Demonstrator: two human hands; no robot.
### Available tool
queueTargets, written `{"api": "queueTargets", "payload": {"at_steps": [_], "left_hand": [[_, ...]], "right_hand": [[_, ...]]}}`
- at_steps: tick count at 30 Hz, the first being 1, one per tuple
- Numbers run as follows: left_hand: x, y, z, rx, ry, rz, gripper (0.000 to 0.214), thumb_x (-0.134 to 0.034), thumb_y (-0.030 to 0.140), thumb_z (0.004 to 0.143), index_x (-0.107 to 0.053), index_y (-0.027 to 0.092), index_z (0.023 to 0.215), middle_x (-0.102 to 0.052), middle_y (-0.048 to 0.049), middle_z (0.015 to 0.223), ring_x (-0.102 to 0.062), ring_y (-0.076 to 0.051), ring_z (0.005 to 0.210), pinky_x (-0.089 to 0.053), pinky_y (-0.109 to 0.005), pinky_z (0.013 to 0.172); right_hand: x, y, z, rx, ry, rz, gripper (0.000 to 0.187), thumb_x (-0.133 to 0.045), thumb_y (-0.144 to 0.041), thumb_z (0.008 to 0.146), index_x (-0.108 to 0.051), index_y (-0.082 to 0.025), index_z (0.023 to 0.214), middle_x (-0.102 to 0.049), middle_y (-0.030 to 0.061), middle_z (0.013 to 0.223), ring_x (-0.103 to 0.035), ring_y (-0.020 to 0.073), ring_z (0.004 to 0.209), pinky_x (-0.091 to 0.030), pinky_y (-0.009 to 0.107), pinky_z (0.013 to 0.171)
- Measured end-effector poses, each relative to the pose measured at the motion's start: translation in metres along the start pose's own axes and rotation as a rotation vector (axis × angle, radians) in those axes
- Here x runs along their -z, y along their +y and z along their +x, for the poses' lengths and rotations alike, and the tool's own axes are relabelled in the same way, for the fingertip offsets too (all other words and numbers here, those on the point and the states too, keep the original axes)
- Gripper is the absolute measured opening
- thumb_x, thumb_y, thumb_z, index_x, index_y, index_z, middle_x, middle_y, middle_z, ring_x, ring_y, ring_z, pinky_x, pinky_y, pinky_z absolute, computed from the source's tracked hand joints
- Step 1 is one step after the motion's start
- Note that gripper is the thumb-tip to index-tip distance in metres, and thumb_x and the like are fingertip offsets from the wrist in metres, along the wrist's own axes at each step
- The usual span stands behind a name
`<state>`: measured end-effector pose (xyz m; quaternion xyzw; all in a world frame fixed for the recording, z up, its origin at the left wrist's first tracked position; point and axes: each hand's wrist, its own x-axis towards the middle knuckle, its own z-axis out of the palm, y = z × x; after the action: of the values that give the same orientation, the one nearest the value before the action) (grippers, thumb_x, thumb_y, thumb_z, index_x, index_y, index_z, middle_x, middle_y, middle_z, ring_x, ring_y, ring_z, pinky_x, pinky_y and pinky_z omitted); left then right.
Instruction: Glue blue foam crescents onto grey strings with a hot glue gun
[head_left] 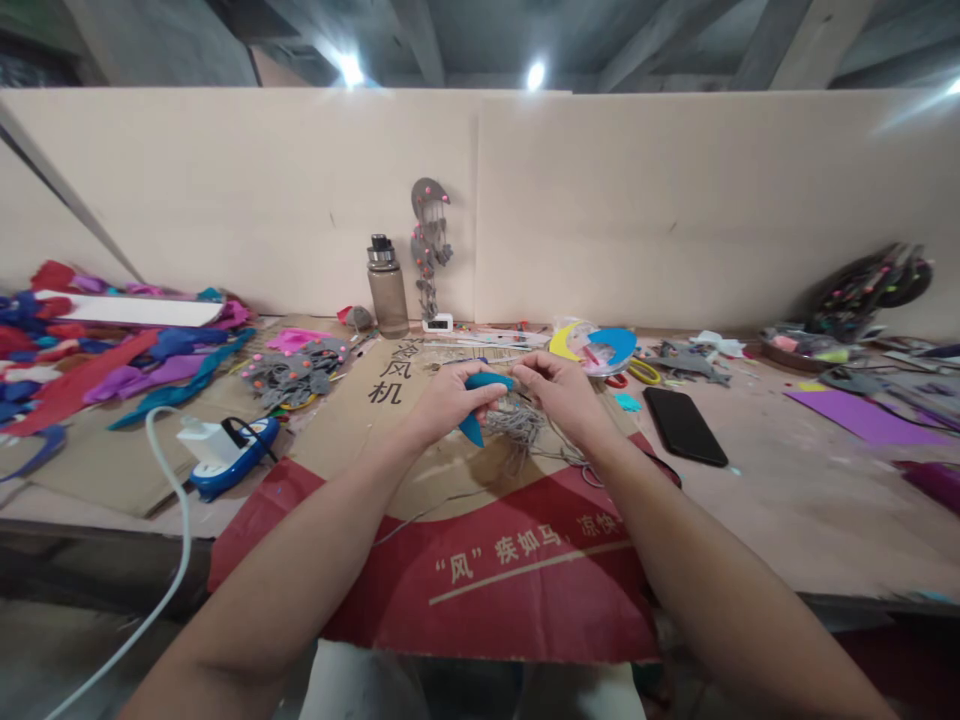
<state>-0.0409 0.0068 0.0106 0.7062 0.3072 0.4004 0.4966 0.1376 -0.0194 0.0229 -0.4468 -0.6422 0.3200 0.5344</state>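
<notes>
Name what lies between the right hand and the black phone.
In the head view, a small teal scrap lies between the right hand and the black phone, a little towards the wall. The rest of that stretch is bare table.

Workbench [810, 500] spanning the frame, flattened cardboard [525, 570] at lower centre. Black phone [685, 425] right of centre; coloured felt scraps [90, 350] far left; bottle [386, 290] centre rear.

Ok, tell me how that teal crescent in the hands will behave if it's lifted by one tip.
Probably light: the teal crescent looks like thin felt or foam, like the coloured cut pieces at left. It holds its curve in the left hand, so likely bendy rather than limp. The grey strands hanging under it would probably dangle and snag.
</notes>
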Motion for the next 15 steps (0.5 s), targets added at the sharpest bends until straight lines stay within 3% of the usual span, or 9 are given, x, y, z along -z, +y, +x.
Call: {"api": "queueTargets", "payload": {"at_steps": [3, 7, 12, 15], "left_hand": [[-0.001, 0.001, -0.001, 0.010, 0.014, -0.043, 0.026, -0.069, 0.039, 0.075, -0.061, 0.017, 0.086, -0.061, 0.0019, 0.065, -0.053, -0.007, 0.049, -0.046, -0.021, 0.051], [-0.002, -0.001, 0.001, 0.019, 0.022, -0.105, 0.025, -0.069, 0.038, 0.076, -0.060, 0.017, 0.087, -0.061, 0.0024, 0.065, -0.052, -0.007, 0.049, -0.045, -0.021, 0.049], [-0.003, -0.007, 0.005, 0.033, 0.084, -0.127, 0.024, -0.068, 0.037, 0.076, -0.058, 0.017, 0.083, -0.059, 0.0028, 0.064, -0.052, -0.008, 0.047, -0.045, -0.021, 0.048], [-0.004, -0.008, 0.005, 0.030, 0.141, -0.120, 0.023, -0.067, 0.037, 0.077, -0.057, 0.017, 0.080, -0.060, 0.0023, 0.066, -0.052, -0.007, 0.048, -0.046, -0.021, 0.048]], "right_hand": [[-0.002, 0.002, -0.001, -0.196, -0.083, 0.280, 0.033, -0.073, -0.048, 0.069, -0.058, -0.019, 0.073, -0.041, -0.0059, 0.056, -0.030, 0.0064, 0.048, -0.018, 0.022, 0.045], [-0.008, 0.007, -0.002, -0.365, -0.206, 0.535, 0.038, -0.081, -0.041, 0.058, -0.053, -0.018, 0.069, -0.042, -0.0057, 0.058, -0.030, 0.0047, 0.049, -0.012, 0.019, 0.043], [-0.015, 0.011, -0.003, -0.440, -0.183, 0.602, 0.033, -0.078, -0.032, 0.057, -0.053, -0.017, 0.072, -0.047, -0.0044, 0.063, -0.032, 0.0038, 0.049, -0.012, 0.017, 0.041], [-0.020, 0.011, -0.005, -0.438, -0.178, 0.576, 0.031, -0.076, -0.035, 0.062, -0.054, -0.016, 0.074, -0.046, -0.0050, 0.062, -0.031, 0.0035, 0.049, -0.011, 0.017, 0.040]]}}
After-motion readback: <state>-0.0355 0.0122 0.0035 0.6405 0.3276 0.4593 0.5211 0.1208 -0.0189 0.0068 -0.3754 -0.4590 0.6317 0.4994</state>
